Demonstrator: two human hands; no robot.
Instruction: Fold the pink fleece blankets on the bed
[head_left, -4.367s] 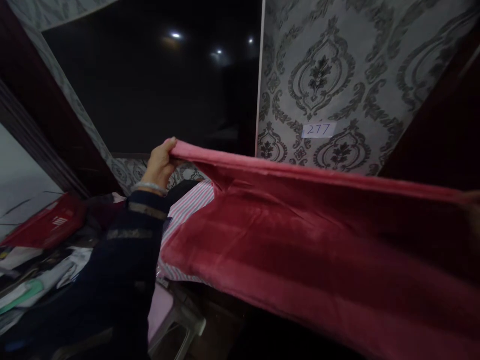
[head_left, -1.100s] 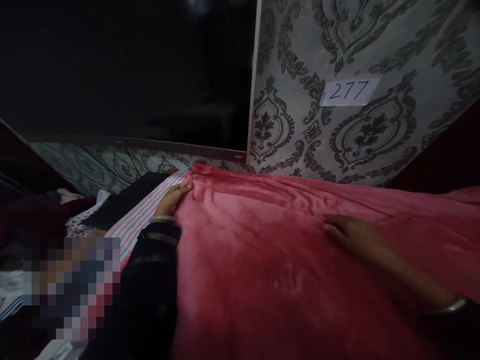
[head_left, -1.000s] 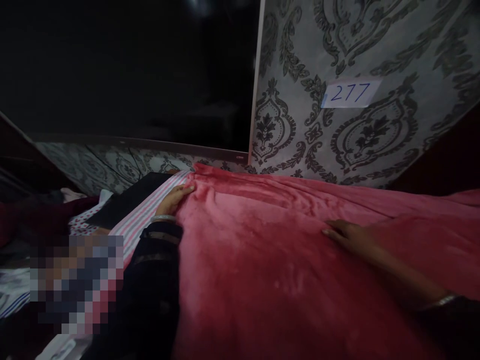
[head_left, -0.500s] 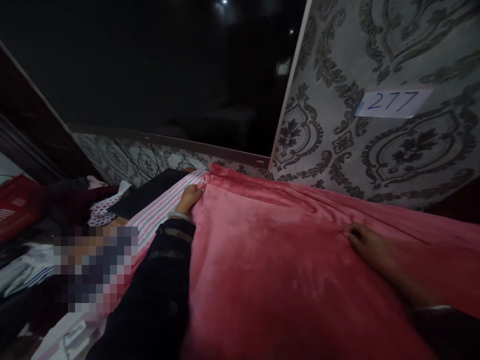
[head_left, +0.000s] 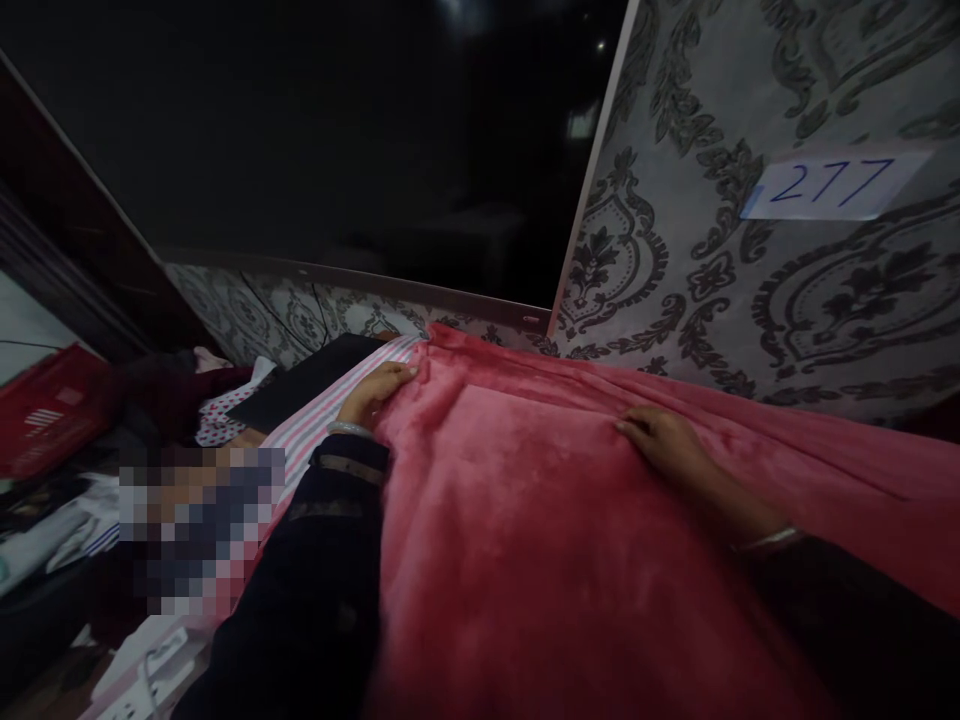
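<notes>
A plush red blanket (head_left: 525,520) spreads across the surface in front of me, with a raised fold along its far side. My left hand (head_left: 377,388) is at its far left corner, closed on the blanket's edge; some of its fingertips are hidden. My right hand (head_left: 660,435) pinches the fold line further right, thumb and forefinger together on the fabric. Beneath the blanket's left side shows a sheet (head_left: 330,395) striped in pink, grey and white.
A large dark screen (head_left: 337,140) stands against the patterned wall (head_left: 697,270), which bears a paper label (head_left: 836,185) reading 277. To the left are a black flat panel (head_left: 315,375), piled clothes (head_left: 157,400), a red bag (head_left: 52,410) and a white power strip (head_left: 154,665).
My right hand has moved left and slightly away from me along the blanket, drawing closer to my left hand. The left hand stays at the corner. The view has shifted slightly.
</notes>
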